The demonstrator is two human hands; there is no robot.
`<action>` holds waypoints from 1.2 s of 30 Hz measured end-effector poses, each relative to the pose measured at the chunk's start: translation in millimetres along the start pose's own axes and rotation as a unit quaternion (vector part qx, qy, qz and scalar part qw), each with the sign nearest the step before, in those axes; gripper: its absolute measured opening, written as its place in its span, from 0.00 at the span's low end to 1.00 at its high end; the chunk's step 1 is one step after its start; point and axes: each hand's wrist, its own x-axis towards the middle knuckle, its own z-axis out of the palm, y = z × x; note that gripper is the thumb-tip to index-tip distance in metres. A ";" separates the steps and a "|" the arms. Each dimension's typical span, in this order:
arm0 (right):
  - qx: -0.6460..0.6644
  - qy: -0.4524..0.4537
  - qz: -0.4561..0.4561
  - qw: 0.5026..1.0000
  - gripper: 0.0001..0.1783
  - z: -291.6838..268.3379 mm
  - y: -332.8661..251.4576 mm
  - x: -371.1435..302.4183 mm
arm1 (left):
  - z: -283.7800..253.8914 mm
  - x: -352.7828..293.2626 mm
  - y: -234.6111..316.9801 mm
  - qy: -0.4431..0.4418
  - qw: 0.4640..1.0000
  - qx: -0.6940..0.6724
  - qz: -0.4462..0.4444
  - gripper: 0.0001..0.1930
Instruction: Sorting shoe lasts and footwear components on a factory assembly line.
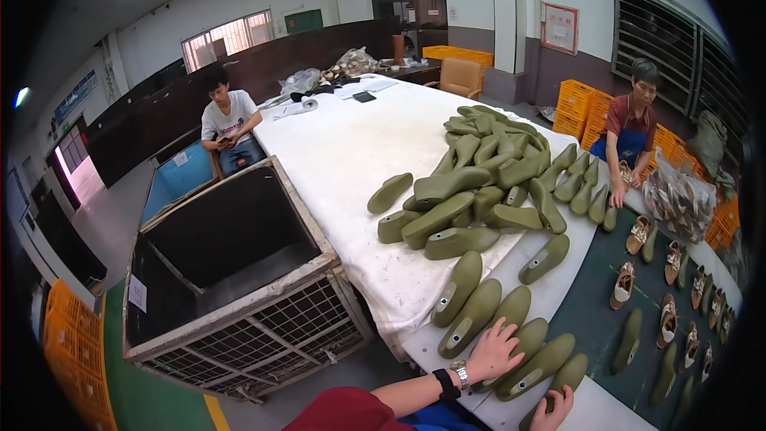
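left hand (493, 349): fingers spread, flat on an olive-green shoe last (523, 345), gripping nothing
right hand (556, 410): partly cut off at the lower edge, fingers curled on another last (563, 377); grip cannot be told
lasts row: side by side at the near edge of the white surface (351, 152)
pile of lasts (487, 168): heaped mid-surface
wire-mesh bin (231, 271): left of surface, dark inside, contents not visible
clear bag (678, 199): holds shoes, far right
orange crates (578, 104): stacked by wall
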 end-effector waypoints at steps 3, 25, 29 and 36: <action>-0.023 -0.007 0.006 1.000 0.14 -6.6 -8.6 -2.5 | 3.0 -0.7 1.3 -0.002 1.000 0.005 0.006 0.17; -0.181 -0.239 0.099 0.949 0.38 44.3 121.2 213.4 | -11.3 12.8 12.9 -0.087 0.996 0.003 0.019 0.16; -0.151 -0.227 0.142 0.952 0.39 71.0 92.1 235.1 | -14.7 9.2 16.3 -0.085 0.996 0.010 0.017 0.16; -0.026 -0.179 0.101 0.978 0.30 0.4 95.7 171.2 | -0.3 14.8 3.6 -0.077 0.994 0.016 0.079 0.14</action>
